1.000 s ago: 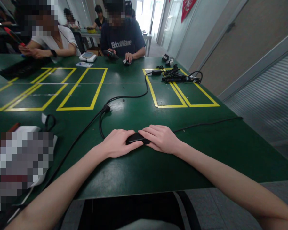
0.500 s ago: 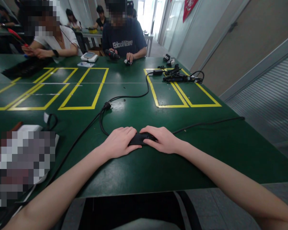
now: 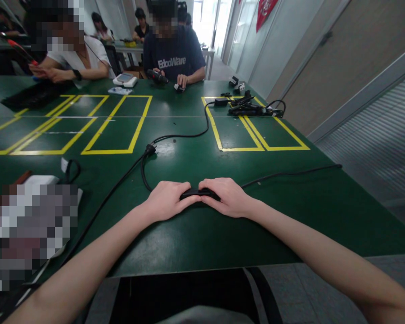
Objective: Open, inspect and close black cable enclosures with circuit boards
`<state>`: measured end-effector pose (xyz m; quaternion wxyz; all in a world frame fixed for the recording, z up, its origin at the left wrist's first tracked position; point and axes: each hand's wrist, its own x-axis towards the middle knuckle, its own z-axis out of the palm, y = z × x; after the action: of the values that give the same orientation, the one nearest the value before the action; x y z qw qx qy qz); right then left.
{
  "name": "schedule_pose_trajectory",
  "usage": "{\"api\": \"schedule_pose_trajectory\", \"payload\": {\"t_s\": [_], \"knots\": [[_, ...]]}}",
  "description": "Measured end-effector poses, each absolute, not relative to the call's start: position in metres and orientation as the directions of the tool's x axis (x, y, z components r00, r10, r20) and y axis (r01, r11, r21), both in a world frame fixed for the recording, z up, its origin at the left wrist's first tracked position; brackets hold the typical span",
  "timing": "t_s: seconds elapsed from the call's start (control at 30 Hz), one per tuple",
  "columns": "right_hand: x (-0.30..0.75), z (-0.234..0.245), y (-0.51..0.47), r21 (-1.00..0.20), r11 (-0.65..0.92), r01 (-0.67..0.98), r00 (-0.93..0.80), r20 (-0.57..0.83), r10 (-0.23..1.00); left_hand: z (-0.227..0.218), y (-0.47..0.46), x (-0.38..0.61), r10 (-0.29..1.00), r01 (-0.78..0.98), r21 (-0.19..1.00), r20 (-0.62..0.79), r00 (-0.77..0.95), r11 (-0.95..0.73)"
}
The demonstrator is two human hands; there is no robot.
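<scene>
A flat black device (image 3: 197, 194) lies on the green table (image 3: 195, 234) just in front of me. My left hand (image 3: 167, 199) grips its left end, fingers curled over it. My right hand (image 3: 227, 196) grips its right end the same way. Only a narrow strip of the device shows between the two hands. A thin black cable (image 3: 290, 173) runs from under my right hand to the table's right edge. Another black cable (image 3: 143, 173) curves away from my left hand up to a plug (image 3: 150, 149).
Yellow tape rectangles (image 3: 116, 123) mark the table. A pile of black cables and adapters (image 3: 251, 108) lies at the far right. Two people sit across the table, one with a black tool (image 3: 156, 75). A white item (image 3: 40, 181) lies at my left.
Both hands have closed in over the black device, so less of it shows than a second ago. It looks tipped more edge-on.
</scene>
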<state>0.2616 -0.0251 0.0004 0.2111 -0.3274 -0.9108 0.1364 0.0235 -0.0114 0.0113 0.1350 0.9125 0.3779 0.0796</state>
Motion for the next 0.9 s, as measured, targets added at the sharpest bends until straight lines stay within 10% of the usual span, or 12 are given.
{"api": "schedule_pose_trajectory", "payload": {"t_s": [0.4,0.7,0.9], "knots": [[0.266,0.0,-0.026,-0.06,0.864,0.501,-0.796,0.361,0.486,0.013,-0.012,0.023,0.687,0.632,0.302,0.131,0.715,-0.714],[0.262,-0.001,-0.024,-0.085,0.885,0.457,-0.818,0.35,0.456,0.008,-0.014,0.025,0.686,0.619,0.333,0.134,0.716,-0.711],[0.278,0.005,-0.018,-0.357,0.763,0.539,-0.619,0.447,0.646,0.007,-0.012,0.024,0.553,0.506,0.262,0.58,0.599,-0.822]]}}
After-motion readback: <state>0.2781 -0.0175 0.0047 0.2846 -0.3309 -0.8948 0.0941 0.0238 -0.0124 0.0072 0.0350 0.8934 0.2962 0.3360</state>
